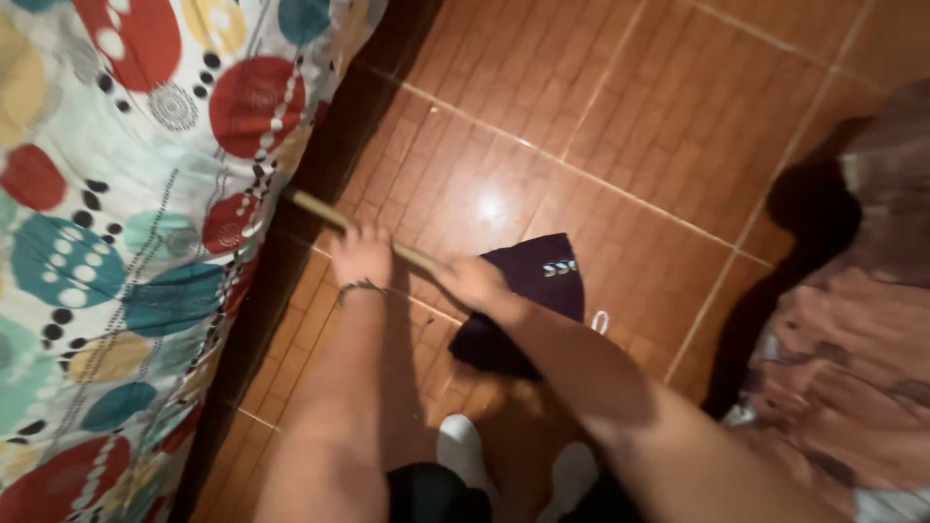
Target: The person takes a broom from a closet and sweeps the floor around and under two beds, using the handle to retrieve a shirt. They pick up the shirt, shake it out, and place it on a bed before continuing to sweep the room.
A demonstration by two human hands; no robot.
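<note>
A: Glossy reddish-brown floor tiles (620, 107), ribbed like little bricks. Far left, soft bedspread (107, 223) dotted with red, teal and yellow circles.

B: Yep. Left hand (361, 257) wrapped tight round a thin wooden stick (320, 212), slanting out from under the bed edge. Right hand (472, 282) clenched lower on it, over a dark cloth (542, 281) with small white marks, flat on the tiles.

— Floor (668, 107)?
— I see glossy reddish tile, brick-textured, with a bright glare spot.
— Stick (334, 221)?
— Pale, matt wood, I'd say.
— Cloths?
— Dark cloth (542, 281) looks soft and matt; bedsheet (107, 223) is printed cotton-like fabric.
</note>
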